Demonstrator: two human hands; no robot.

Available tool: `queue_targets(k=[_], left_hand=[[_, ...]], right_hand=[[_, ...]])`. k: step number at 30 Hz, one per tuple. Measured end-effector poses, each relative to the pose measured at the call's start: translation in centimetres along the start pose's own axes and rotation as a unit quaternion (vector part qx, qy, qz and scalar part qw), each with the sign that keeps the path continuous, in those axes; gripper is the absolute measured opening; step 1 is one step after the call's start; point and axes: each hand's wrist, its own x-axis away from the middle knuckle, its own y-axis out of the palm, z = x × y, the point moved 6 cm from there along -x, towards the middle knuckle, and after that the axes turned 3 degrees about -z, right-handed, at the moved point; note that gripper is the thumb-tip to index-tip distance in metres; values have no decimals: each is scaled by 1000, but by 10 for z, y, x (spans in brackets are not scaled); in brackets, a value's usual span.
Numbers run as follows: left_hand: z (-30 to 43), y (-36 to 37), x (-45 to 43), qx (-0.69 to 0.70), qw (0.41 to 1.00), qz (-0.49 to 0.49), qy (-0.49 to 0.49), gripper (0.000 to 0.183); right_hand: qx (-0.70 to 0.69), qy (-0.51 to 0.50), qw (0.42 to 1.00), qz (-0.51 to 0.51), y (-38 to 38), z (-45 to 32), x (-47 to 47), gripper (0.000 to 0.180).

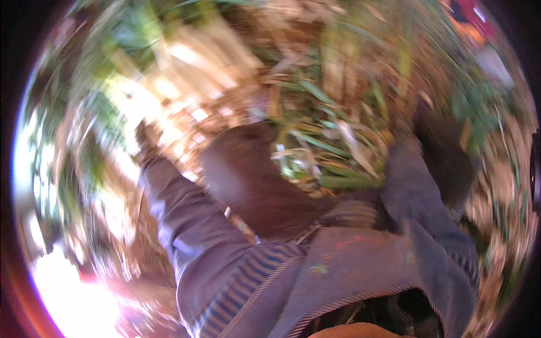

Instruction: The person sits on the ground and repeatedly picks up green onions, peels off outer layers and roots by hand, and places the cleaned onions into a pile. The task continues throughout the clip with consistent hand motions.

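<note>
Strong blur covers most of the view. My left hand (148,137), at the end of a grey-blue sleeve (194,211), is beside a brightly lit bundle of pale stalks with green tops (198,55), possibly leeks or large scallions. Whether its fingers touch them is not clear. On the other side, my right hand (403,116) is smeared by motion near upright pale and yellow-green stalks (344,63); its grip cannot be made out. Between my bent legs lies a heap of green and dry yellowed leaves (329,148).
My knee in dark trousers (241,169) stands between my arms; the other dark leg (444,156) is beyond my right sleeve. Straw-like litter (507,181) covers the ground at right. A blurred red and orange thing (469,23) shows at the upper right.
</note>
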Motion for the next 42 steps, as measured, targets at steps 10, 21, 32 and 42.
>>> queue_targets(k=[10,21,32,42], left_hand=[[13,-33,73,-477,672,550,-137,22],[52,5,24,-763,287,518,-259,57],[-68,60,-49,-532,714,447,-84,39],[-158,138,-55,-445,785,396,-170,33]], right_hand=[[156,239,958,-36,49,95,-33,54],[85,130,958,-239,160,-14,-45,71],[-225,268,932,-90,41,59,-47,61],[48,119,972,-198,137,-52,-64,78]])
